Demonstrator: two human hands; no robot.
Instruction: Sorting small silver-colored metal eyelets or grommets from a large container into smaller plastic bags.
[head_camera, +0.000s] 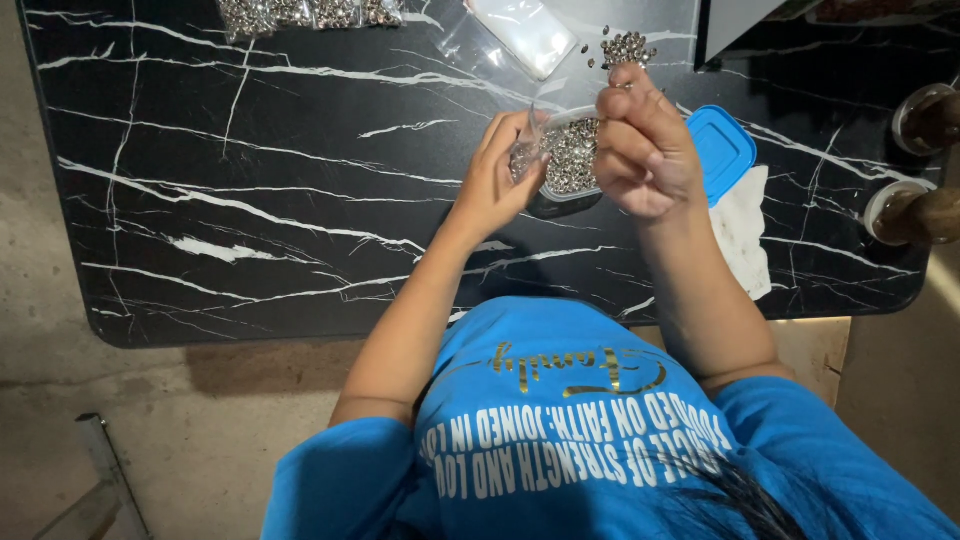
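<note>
The left hand (497, 178) pinches a small clear bag (527, 150) open; the right hand (643, 150) holds beads above the container (572, 160) on the table (300, 200) (keep the bag's mouth wide, drop slowly).

Table (250, 180): black top with white marble-like veins; rounded corners; fills most of the view
Filled bags (310, 12): a row of small clear bags packed with silvery pieces; at the table's far edge, left of centre
Empty bags (520, 35): flat clear plastic bags lying at the far edge; just beside the loose pile
Loose pile (627, 47): small heap of silvery pieces on the tabletop
Blue lid (722, 150): rounded rectangle, lying flat
White cloth (745, 235): crumpled; partly under the blue lid
Floor (120, 420): bare, pale concrete
</note>
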